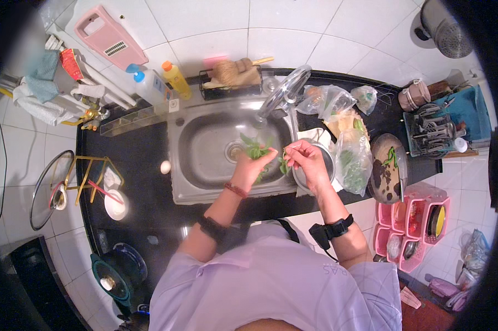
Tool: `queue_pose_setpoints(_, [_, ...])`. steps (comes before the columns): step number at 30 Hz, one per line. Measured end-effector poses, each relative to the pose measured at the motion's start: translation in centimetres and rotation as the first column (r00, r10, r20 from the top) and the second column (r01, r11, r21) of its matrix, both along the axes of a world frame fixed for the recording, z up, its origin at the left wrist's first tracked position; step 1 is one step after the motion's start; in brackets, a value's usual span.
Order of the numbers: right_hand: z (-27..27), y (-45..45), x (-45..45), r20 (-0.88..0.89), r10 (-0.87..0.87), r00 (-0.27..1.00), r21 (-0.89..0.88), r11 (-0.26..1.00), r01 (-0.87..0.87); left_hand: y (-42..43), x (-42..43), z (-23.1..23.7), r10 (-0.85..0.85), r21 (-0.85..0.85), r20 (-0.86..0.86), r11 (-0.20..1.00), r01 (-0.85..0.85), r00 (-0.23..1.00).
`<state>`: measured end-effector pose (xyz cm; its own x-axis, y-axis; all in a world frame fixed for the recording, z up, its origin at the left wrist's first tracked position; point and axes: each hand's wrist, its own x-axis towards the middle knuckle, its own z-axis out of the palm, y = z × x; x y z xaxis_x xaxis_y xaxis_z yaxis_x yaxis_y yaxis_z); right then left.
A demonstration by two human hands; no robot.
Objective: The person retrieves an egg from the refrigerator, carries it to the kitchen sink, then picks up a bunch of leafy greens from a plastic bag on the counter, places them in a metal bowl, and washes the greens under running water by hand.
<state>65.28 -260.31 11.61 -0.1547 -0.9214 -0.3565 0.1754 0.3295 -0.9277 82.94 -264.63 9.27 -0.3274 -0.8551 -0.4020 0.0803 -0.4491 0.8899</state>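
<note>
My left hand (251,163) is over the right part of the steel sink (207,140) and grips a bunch of green leafy stems (255,149). Close to it, my right hand (309,161) pinches a small leafy sprig (283,164) between thumb and fingertips. Below that hand stands a round metal bowl (329,159) on a white cloth (317,134), partly hidden by my hand and wrist. A clear plastic bag (354,165) with greens inside lies just right of the bowl. The chrome faucet (284,93) reaches over the sink's back right corner.
A round wooden cutting board (385,182) holds green peppers (391,157) and a knife (402,178). One egg (165,167) lies left of the sink. Two bottles stand behind it, beside a black sponge rack (228,91). A white bowl (116,205) and a lidded pot (110,281) are at left.
</note>
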Motion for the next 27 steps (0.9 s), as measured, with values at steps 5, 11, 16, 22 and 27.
queue_pose_setpoints(5, [0.4,-0.3,1.3,-0.128,-0.042,0.991,-0.030,0.999,0.038,0.1,-0.2,-0.7,-0.047,-0.104,0.035,0.993,0.050,0.998])
queue_pose_setpoints(11, [-0.3,-0.1,2.0,-0.277,-0.051,0.960,-0.100,0.995,0.023,0.5,-0.6,-2.1,-0.016,-0.367,0.081,0.929,0.044,0.997])
queue_pose_setpoints(16, [-0.9,0.5,2.0,-0.301,-0.072,0.951,-0.062,0.996,0.056,1.0,-0.8,-0.7,-0.005,-0.369,0.268,0.923,0.107,0.963])
queue_pose_setpoints(22, [-1.3,0.8,2.2,-0.319,-0.062,0.946,-0.096,0.995,0.033,1.2,-1.0,-1.2,-0.015,-0.417,0.385,0.889,0.189,0.923])
queue_pose_setpoints(27, [-2.0,1.2,1.9,-0.307,-0.106,0.946,-0.125,0.990,0.071,1.4,-1.4,-1.2,-0.051,-0.312,0.183,0.944,0.107,0.982])
